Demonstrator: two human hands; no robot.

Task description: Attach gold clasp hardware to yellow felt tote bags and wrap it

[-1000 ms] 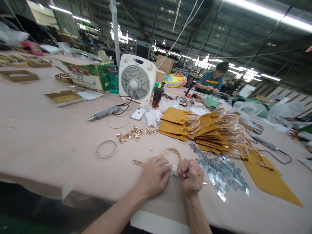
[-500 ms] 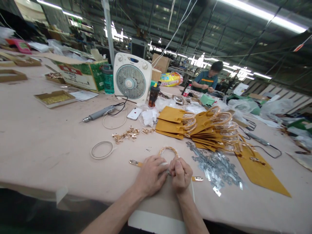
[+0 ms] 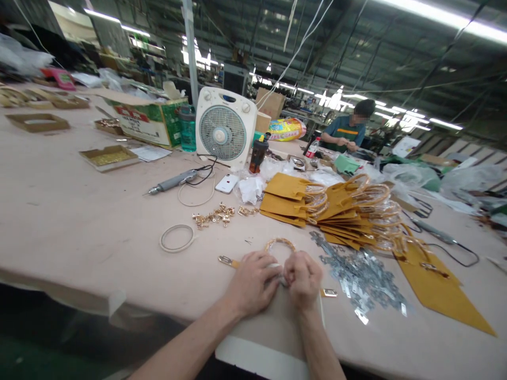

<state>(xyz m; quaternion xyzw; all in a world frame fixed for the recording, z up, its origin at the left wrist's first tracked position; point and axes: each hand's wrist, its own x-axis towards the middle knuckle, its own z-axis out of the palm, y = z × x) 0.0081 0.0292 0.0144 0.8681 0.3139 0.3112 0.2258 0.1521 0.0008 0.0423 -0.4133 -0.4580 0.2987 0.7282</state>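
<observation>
My left hand (image 3: 255,282) rests palm down on a grey-brown panel (image 3: 273,330) with a pale edge at the front of the table. Its fingers are bent and pressed together beside a small whitish piece (image 3: 282,274). Right against it, my right hand (image 3: 303,279) is closed in a fist; what it grips is hidden. A plastic-wrapped handle loop (image 3: 280,241) shows beyond my fingers. On either side a mustard strap end pokes out, with a metal buckle plate (image 3: 226,260) at the left and a metal plate (image 3: 329,292) at the right.
Mustard bag pieces (image 3: 340,221) with wrapped handles lie beyond my right hand, near a heap of metal plates (image 3: 362,274). Gold fittings (image 3: 214,215), a tape roll (image 3: 177,238), an electric screwdriver (image 3: 174,182), a phone (image 3: 227,183) and a fan (image 3: 225,126) stand farther back. A co-worker (image 3: 348,126) sits across.
The whole view has shifted, so the scene lies farther right. Both hands stay together at the panel; my right fist has moved slightly and looks a little blurred.
</observation>
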